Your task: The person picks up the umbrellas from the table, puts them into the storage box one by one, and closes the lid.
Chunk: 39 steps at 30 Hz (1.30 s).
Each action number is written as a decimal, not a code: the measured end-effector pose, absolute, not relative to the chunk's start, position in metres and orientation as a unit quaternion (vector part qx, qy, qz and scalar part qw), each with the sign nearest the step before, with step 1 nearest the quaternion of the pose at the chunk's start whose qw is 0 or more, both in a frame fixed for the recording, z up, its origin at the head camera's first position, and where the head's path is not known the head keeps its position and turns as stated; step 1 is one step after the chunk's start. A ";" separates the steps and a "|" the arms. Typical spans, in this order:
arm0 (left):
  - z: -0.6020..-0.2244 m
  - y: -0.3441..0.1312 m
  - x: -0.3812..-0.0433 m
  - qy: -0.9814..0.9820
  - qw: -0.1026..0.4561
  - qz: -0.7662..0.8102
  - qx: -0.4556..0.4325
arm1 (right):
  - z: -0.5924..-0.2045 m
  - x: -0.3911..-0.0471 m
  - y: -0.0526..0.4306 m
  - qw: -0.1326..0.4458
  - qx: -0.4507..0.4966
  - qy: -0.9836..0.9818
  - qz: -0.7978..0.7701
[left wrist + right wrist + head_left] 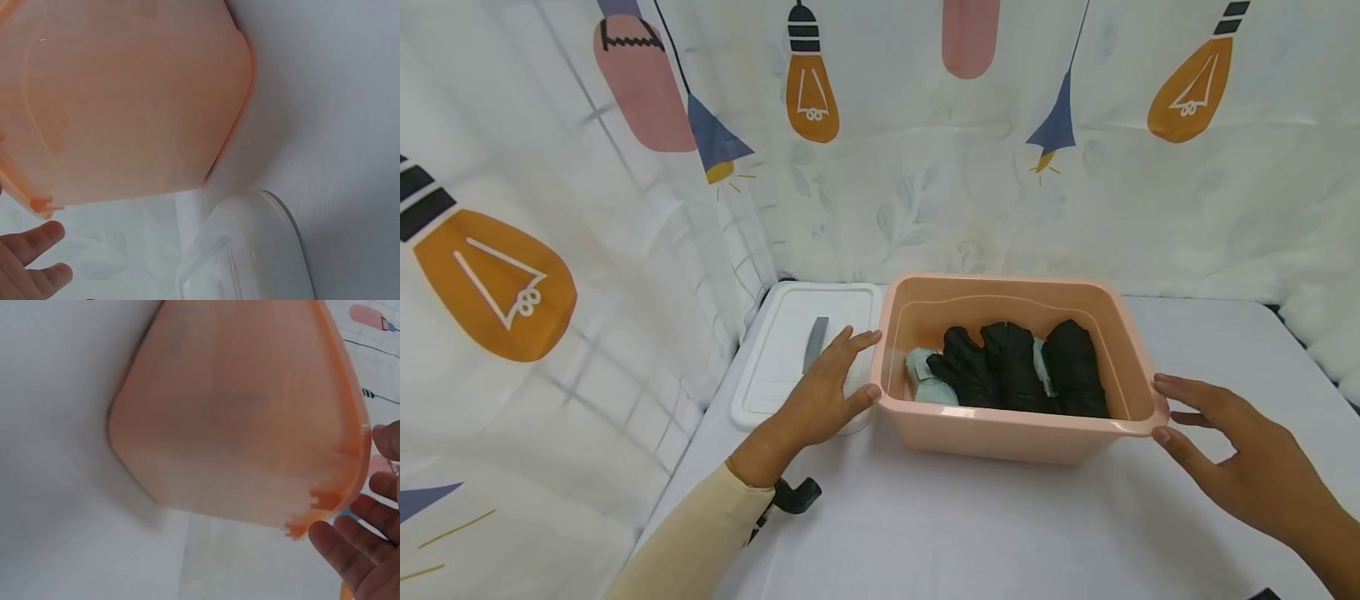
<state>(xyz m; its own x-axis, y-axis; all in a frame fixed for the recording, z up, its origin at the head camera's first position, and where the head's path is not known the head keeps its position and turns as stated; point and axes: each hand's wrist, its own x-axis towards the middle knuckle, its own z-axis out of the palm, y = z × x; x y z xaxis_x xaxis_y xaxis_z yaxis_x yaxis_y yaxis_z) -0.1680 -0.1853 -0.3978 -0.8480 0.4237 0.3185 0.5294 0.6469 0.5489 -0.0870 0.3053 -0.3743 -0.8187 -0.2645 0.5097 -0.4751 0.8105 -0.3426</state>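
Observation:
A peach plastic tub (992, 437) stands on the table, also seen from its ends in both wrist views. Inside lie several black padded pieces (1018, 367), at least one shaped like a glove, with pale blue cloth (928, 379) partly hidden beneath them. My left hand (823, 387) is at the tub's left rim, fingers extended and fingertips touching or very close to it. At the right front corner, my right hand (1240, 458) has its fingertips and thumb against the rim, fingers fairly straight. In the right wrist view the fingers (356, 550) appear beside the rim.
Left of the tub is a white lidded container (775, 350) with a grey handle (815, 343), partly behind my left hand. A white cloth covers the table (970, 533). Printed curtains (887, 192) hang behind and at the left. A black strap piece (797, 497) shows under the left wrist.

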 end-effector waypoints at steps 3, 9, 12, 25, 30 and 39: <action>-0.397 -0.185 -0.168 -0.903 0.080 -0.330 -0.265 | -0.380 -0.085 0.304 0.245 0.248 -0.905 0.244; -0.398 -0.183 -0.168 -0.905 0.075 -0.328 -0.260 | -0.388 -0.087 0.299 0.318 0.313 -0.869 0.214; -0.398 -0.182 -0.166 -0.908 0.070 -0.328 -0.251 | -0.392 -0.085 0.298 0.322 0.310 -0.871 0.205; -0.393 -0.181 -0.145 -0.904 0.026 -0.377 -0.197 | -0.410 -0.081 0.303 0.301 0.301 -0.877 0.223; -0.394 -0.194 -0.132 -0.922 0.037 -0.371 -0.103 | -0.411 -0.081 0.300 0.303 0.294 -0.877 0.231; -0.405 -0.229 -0.123 -0.919 0.031 -0.381 0.096 | -0.408 -0.081 0.296 0.309 0.309 -0.864 0.250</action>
